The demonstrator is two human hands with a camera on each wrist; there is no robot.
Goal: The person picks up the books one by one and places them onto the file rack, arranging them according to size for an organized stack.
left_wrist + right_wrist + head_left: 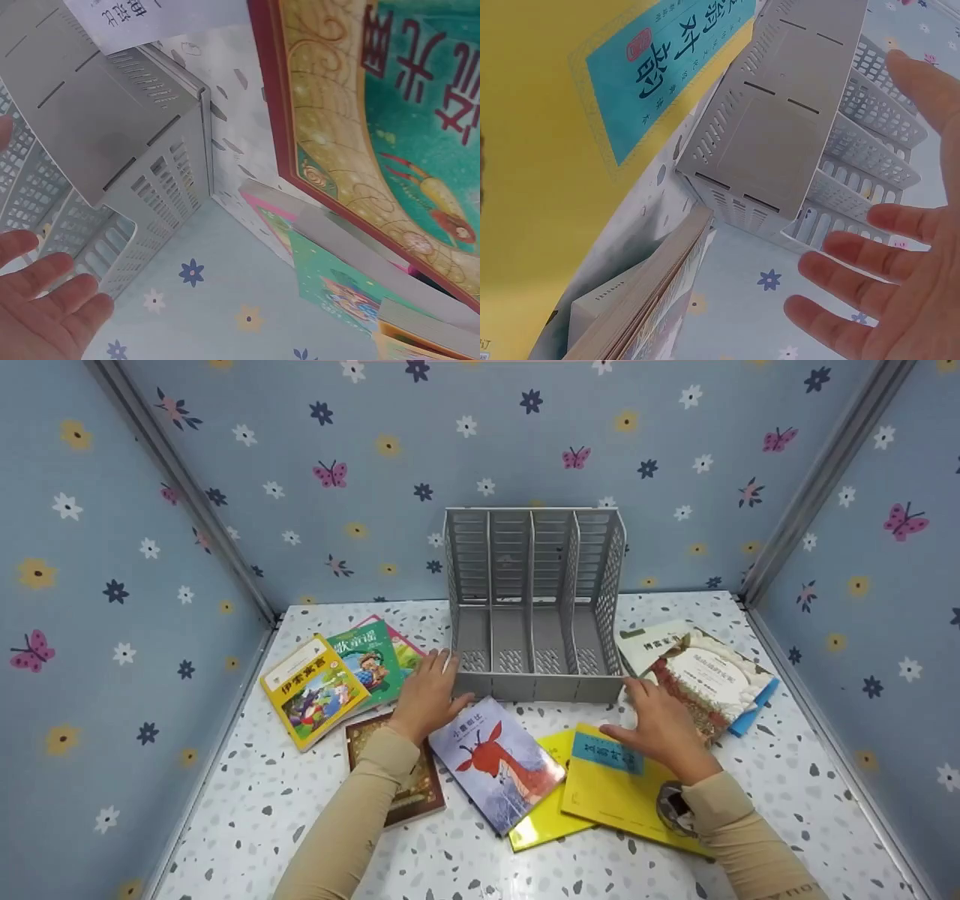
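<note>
A grey plastic file rack [536, 688] with dividers stands upright at the back of the table. My left hand [429, 701] is at its front left corner, fingers extended and thumb spread. On the other side my right hand [664, 727] reaches the front right corner, also with spread fingers. Both wrist views show the palms facing the rack, with nothing gripped. Below the left hand lies a brown-bordered book [431, 787], partly hidden by the forearm, beside a lilac book with a red deer [502, 765]. A yellow book with a blue label [622, 795] lies under the right hand.
Another yellow book [544, 829] is partly covered near the front. At left, a yellow-covered book [315, 694] overlaps a green book [375, 660] and a pink one. A white-and-brown book [709, 675] tops a pile at right. Flowered panels enclose the speckled table [247, 810].
</note>
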